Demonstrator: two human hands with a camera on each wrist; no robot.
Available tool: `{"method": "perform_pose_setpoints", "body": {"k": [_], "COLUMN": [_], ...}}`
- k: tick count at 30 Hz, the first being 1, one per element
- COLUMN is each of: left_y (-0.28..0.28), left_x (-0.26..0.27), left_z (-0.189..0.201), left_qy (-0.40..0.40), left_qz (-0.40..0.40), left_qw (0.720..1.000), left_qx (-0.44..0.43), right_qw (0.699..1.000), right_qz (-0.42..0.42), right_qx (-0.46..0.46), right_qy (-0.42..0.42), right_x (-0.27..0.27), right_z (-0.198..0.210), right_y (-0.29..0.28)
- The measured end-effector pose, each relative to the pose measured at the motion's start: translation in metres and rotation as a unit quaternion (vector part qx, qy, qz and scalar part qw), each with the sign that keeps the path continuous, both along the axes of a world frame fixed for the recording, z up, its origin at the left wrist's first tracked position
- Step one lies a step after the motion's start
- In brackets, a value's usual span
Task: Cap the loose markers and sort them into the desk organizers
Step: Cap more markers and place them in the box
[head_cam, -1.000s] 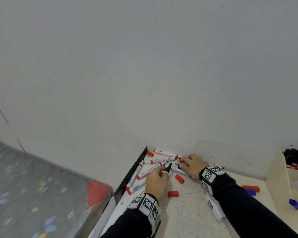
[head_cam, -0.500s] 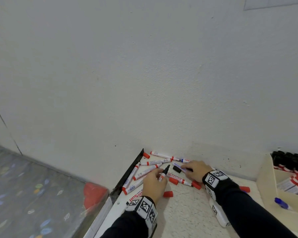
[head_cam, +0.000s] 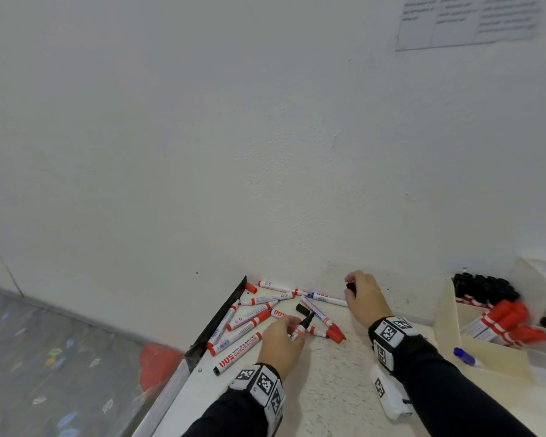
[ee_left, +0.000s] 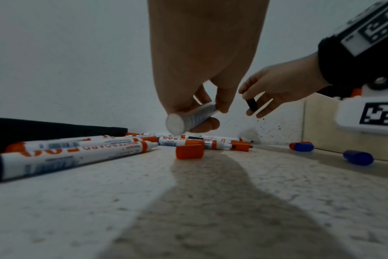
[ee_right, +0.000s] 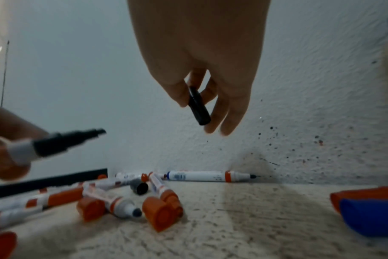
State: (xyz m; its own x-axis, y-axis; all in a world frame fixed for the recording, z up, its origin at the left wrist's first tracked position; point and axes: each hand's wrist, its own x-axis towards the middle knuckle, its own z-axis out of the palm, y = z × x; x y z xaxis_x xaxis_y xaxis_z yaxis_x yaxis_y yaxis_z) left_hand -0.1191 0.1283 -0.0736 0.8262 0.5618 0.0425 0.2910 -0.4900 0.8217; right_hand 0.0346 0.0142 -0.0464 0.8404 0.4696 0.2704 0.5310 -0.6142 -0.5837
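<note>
My left hand (head_cam: 281,337) grips an uncapped black-tipped marker (head_cam: 304,326), its tip pointing up and to the right; the left wrist view shows its white butt end (ee_left: 176,124) between my fingers. My right hand (head_cam: 361,296) is raised near the wall and pinches a black cap (ee_right: 198,108), also visible as the black cap (ee_left: 251,104) in the left wrist view. The two hands are apart. Several loose markers (head_cam: 256,320) lie in the desk's left corner, with another black cap (head_cam: 302,308) and red caps (head_cam: 336,334) among them.
Cream desk organizers (head_cam: 486,351) stand at the right, holding black-capped markers (head_cam: 483,287), red-capped markers (head_cam: 511,323) and a blue marker (head_cam: 465,356). Blue caps (ee_left: 358,157) lie near the organizer. The wall (head_cam: 265,152) runs right behind the markers. A black strip (head_cam: 221,320) edges the desk's left side.
My right hand has lifted off the marker pile and moved right toward the wall with a black cap. My left hand still holds the black marker, a little lower and nearer.
</note>
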Motion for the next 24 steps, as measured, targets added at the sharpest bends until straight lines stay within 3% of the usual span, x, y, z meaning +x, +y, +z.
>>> {"method": "perform_pose_setpoints", "body": {"k": [5, 9, 15, 20, 24], "left_y": [-0.029, -0.049, -0.062, -0.071, -0.071], "left_x": [0.006, 0.008, 0.002, 0.002, 0.001], "left_z": [-0.005, -0.008, -0.017, -0.019, -0.020], "left_qy": [0.014, 0.025, 0.018, 0.036, -0.003], "left_qz": [-0.035, -0.070, -0.102, -0.152, -0.166], "left_qw": [0.998, 0.995, 0.993, 0.985, 0.985], "left_qx": [0.039, 0.065, 0.060, 0.074, 0.045], "right_qw": [0.995, 0.991, 0.984, 0.968, 0.965], "right_qz": [0.051, 0.083, 0.069, 0.097, 0.050], "right_qx": [0.007, -0.026, 0.024, 0.007, 0.061], "right_qy": [0.083, 0.098, 0.162, 0.232, 0.251], "right_x": [-0.023, -0.039, -0.056, -0.067, -0.074], "right_z": [0.001, -0.011, -0.022, -0.023, -0.024], "right_y": [-0.038, -0.067, -0.094, -0.096, -0.094]}}
